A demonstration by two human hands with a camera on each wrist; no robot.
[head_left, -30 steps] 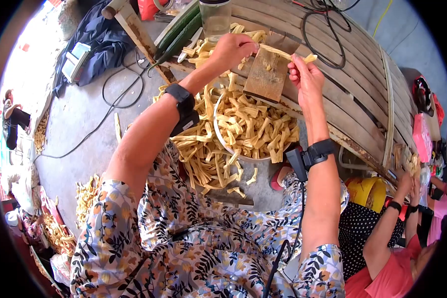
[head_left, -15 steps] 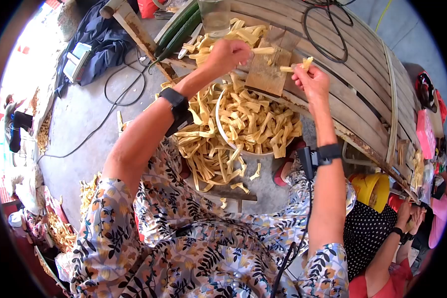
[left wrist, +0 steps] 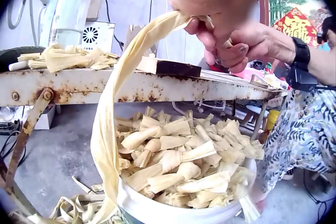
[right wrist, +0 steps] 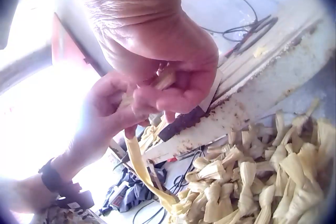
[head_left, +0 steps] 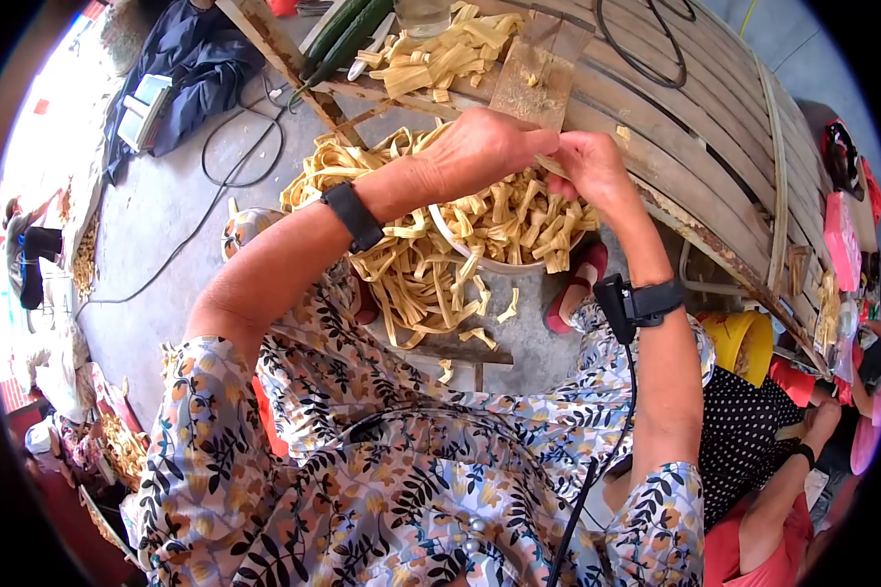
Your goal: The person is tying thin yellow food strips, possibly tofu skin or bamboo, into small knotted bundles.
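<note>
My left hand (head_left: 489, 145) and right hand (head_left: 597, 168) meet above a white bucket (left wrist: 157, 211), in front of the slatted table's edge. Fingers of both grip one pale yellow, folded strip (left wrist: 107, 129). From my left hand its long end hangs down past the bucket's rim in the left wrist view. A short part of the strip (right wrist: 165, 79) shows between the curled right fingers in the right wrist view; most of the grip is hidden by the hands. Knotted yellow pieces (left wrist: 173, 161) heap up in the bucket.
A wooden block (head_left: 548, 108) with crumbs lies at the table edge, beside cut strips (head_left: 450, 54), cucumbers (head_left: 347, 44) and a glass jar (left wrist: 73, 11). Long loose strips (head_left: 411, 293) hang left of the bucket. Another person (head_left: 773, 528) sits at the right.
My hands, apart over the block before, have come together nearer my body above the bucket. The short piece from my right hand is gone from it; a small piece now lies on the table.
</note>
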